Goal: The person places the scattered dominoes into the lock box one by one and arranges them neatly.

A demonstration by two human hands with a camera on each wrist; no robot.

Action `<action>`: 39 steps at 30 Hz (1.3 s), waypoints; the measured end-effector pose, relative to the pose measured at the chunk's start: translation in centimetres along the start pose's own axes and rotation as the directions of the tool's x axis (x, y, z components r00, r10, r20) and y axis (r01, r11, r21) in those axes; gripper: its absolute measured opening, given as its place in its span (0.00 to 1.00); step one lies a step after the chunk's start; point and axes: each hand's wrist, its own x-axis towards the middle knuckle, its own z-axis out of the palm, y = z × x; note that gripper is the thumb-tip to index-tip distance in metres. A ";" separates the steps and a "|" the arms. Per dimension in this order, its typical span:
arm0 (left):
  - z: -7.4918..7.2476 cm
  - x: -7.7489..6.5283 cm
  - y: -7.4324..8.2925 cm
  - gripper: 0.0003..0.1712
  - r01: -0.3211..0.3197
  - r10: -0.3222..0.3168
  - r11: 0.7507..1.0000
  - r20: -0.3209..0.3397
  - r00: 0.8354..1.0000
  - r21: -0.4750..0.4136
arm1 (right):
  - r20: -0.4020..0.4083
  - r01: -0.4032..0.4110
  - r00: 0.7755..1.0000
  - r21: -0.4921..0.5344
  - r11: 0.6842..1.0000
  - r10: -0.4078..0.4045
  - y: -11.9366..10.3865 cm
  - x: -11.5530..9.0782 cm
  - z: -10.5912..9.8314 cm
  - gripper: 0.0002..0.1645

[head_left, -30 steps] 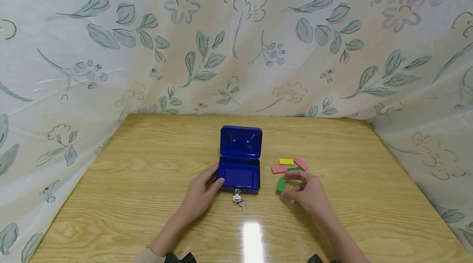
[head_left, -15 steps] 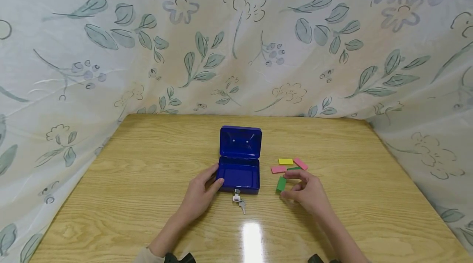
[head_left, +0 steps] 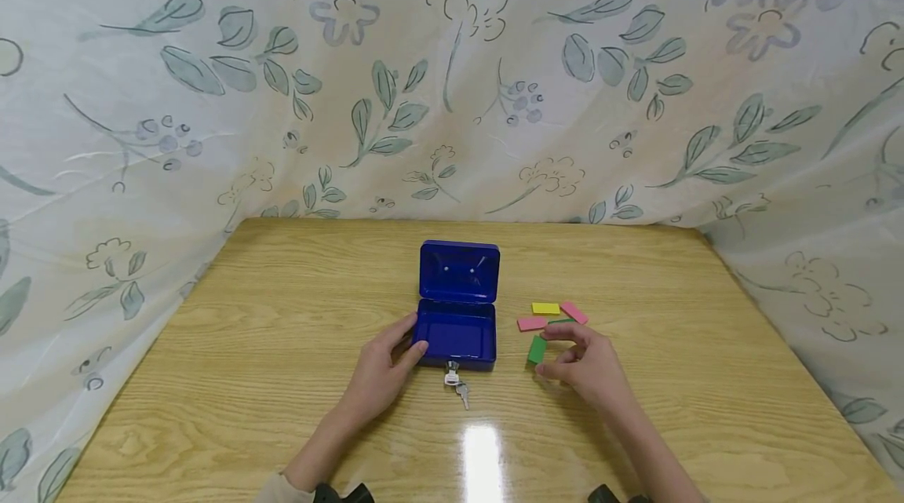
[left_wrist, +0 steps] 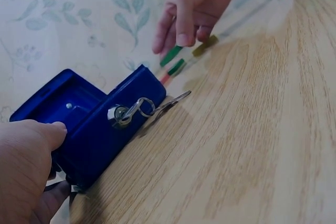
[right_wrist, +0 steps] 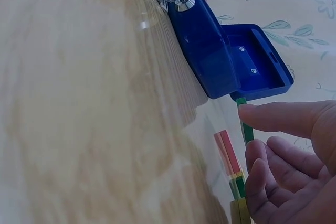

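A dark blue metal cash box (head_left: 457,366) stands on the table with its lid (head_left: 460,271) raised. My left hand (head_left: 381,369) grips the box's left side, thumb over the rim. From the lock at the front hangs a ring with a key (head_left: 463,395). Right of the box, my right hand (head_left: 593,366) pinches a green block (head_left: 537,349) between thumb and fingers. In the right wrist view this block (right_wrist: 244,124) appears above the tabletop. Beyond that hand lie a yellow block (head_left: 546,308), two pink blocks (head_left: 533,324) and another green block (head_left: 561,322), partly hidden by the fingers.
The wooden table (head_left: 297,275) extends to both sides of the box. A floral cloth (head_left: 466,95) hangs behind it and along its sides. A bright light reflection (head_left: 483,460) shows near the front.
The green block and the right fingertips have shifted very slightly away from the table's front. The left hand and the box stay in place.
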 end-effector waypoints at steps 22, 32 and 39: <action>-0.1 0.0 -0.2 0.30 0.001 -0.001 1.000 0.000 1.000 -0.022 | 0.017 0.076 0.997 -0.062 0.995 -0.075 -1.8 0.0 -0.4 0.31; -0.1 -0.1 -0.2 0.30 0.012 -0.013 1.000 -0.005 1.000 -0.006 | 0.022 0.109 0.994 -0.097 0.989 -0.107 -3.3 0.0 -0.3 0.29; -0.1 -0.1 -0.2 0.30 0.010 -0.009 1.000 -0.006 1.000 0.012 | 0.039 0.127 0.991 -0.064 0.990 -0.125 -3.7 0.1 0.0 0.30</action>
